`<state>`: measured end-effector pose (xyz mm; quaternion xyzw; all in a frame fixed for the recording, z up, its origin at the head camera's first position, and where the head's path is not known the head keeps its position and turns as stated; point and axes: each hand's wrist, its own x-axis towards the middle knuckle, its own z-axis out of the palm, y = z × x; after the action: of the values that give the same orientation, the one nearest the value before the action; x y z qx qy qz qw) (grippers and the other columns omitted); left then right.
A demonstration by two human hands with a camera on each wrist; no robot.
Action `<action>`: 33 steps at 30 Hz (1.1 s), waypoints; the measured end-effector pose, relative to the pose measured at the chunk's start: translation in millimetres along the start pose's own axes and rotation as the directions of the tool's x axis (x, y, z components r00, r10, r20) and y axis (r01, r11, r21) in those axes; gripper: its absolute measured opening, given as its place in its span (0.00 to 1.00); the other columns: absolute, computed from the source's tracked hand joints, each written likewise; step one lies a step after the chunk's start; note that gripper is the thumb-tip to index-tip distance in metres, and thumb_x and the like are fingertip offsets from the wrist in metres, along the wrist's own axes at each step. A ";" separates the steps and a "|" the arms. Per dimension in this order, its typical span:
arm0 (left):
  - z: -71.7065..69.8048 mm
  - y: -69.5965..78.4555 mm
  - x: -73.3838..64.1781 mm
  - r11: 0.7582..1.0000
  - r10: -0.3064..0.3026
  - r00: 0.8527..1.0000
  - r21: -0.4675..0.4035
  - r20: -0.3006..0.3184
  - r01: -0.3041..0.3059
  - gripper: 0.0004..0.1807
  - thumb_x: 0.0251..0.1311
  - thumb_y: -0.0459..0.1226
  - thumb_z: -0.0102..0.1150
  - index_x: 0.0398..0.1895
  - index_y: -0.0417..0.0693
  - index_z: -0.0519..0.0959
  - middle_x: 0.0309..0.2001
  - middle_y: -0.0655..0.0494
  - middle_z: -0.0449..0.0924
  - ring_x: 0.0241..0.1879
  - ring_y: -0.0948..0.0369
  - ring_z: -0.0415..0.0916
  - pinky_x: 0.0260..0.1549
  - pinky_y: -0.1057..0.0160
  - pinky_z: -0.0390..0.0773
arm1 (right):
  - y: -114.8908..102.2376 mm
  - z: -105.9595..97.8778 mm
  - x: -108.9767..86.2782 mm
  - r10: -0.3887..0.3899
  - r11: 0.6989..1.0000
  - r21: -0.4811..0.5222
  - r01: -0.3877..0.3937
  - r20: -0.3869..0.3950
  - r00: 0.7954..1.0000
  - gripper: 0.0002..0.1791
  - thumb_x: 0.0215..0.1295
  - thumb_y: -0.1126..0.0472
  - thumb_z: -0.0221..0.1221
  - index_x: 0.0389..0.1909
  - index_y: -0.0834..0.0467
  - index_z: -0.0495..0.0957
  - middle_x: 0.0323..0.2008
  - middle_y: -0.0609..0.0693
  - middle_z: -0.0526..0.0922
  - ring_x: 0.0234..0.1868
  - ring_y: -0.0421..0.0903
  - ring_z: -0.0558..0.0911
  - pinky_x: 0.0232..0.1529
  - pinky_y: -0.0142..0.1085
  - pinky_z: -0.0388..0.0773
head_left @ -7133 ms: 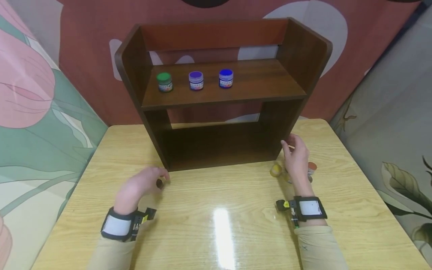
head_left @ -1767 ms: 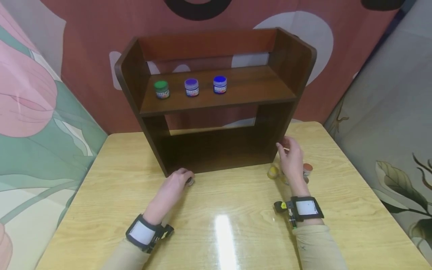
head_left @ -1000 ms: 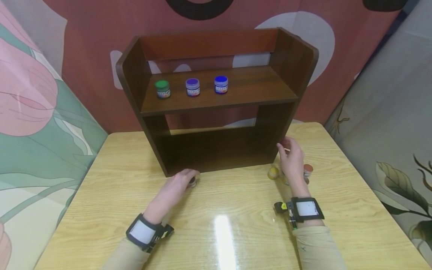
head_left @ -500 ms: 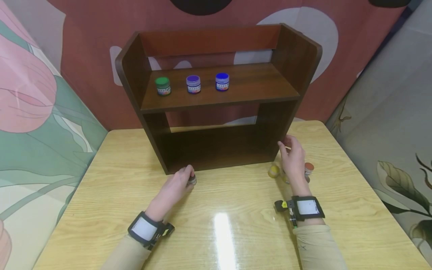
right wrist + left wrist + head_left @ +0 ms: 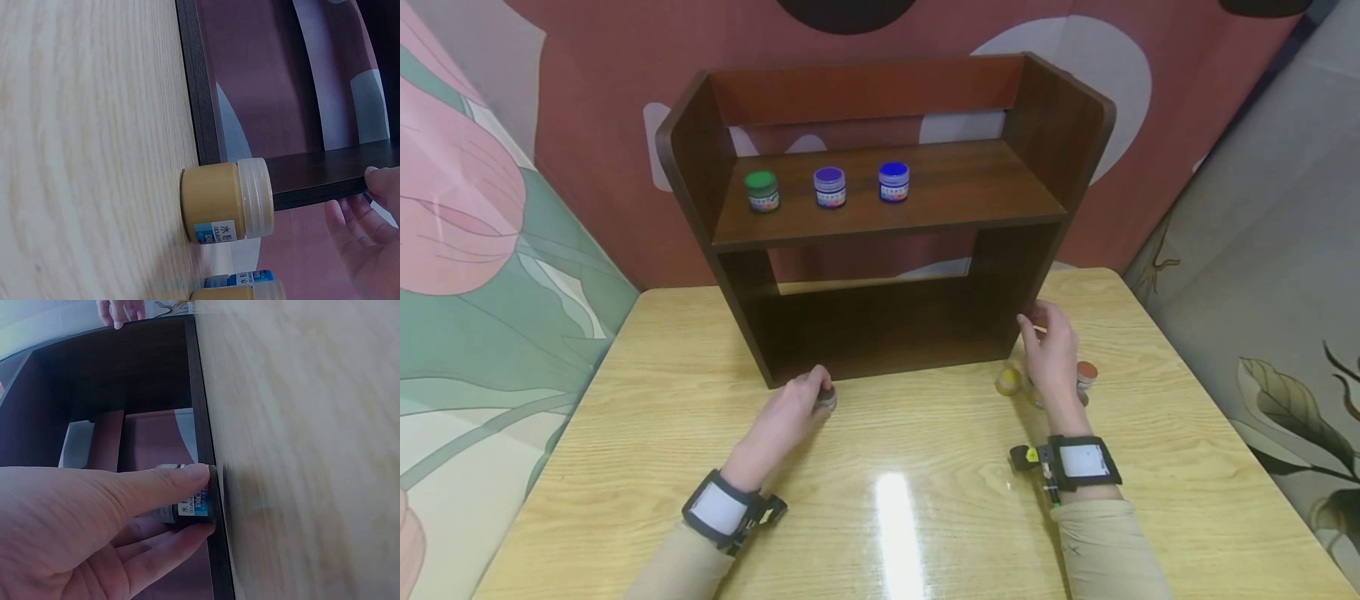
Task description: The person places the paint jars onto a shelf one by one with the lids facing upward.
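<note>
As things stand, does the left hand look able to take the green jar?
Probably not without letting go: the left hand grips another jar, though nothing visible stands before the green jar.

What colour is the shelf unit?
The shelf unit is dark brown, its top back rail redder; the head view shows it best.

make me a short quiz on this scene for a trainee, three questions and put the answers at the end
1. True or false, of the left hand: it is holding the blue-lidded jar.
2. What colour is the lid of the middle jar of the three on the upper shelf? A) green B) purple C) yellow
3. Fill in: the hand nearer to the orange-lidded jar on the table is the ____ hand.

Key:
1. False; it holds a small dark jar.
2. B
3. Right
</note>
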<state>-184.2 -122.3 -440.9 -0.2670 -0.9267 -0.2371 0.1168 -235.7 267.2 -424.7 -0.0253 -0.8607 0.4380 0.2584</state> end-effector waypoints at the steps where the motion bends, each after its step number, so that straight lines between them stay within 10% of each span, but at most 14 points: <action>1: -0.6 0.2 0.3 1.000 0.000 1.000 -0.001 0.000 0.000 0.17 0.55 0.25 0.72 0.42 0.40 0.74 0.31 0.53 0.78 0.30 0.60 0.76 0.27 0.63 0.81 | -0.2 0.0 -0.1 0.001 1.000 -0.001 -0.001 0.000 1.000 0.16 0.76 0.63 0.57 0.58 0.68 0.75 0.51 0.63 0.81 0.54 0.59 0.80 0.56 0.51 0.79; 33: -15.8 17.7 8.9 0.992 0.046 0.997 -0.114 -0.063 -0.053 0.19 0.54 0.28 0.76 0.47 0.44 0.80 0.39 0.54 0.84 0.39 0.59 0.81 0.37 0.59 0.83 | 1.2 0.4 0.1 -0.002 1.000 -0.006 0.002 0.001 1.000 0.16 0.76 0.63 0.56 0.58 0.68 0.75 0.51 0.64 0.81 0.54 0.59 0.80 0.56 0.51 0.79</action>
<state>-180.4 -113.0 -417.6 -0.2890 -0.9006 -0.2955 0.1346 -236.2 267.7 -425.7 -0.0250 -0.8620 0.4353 0.2585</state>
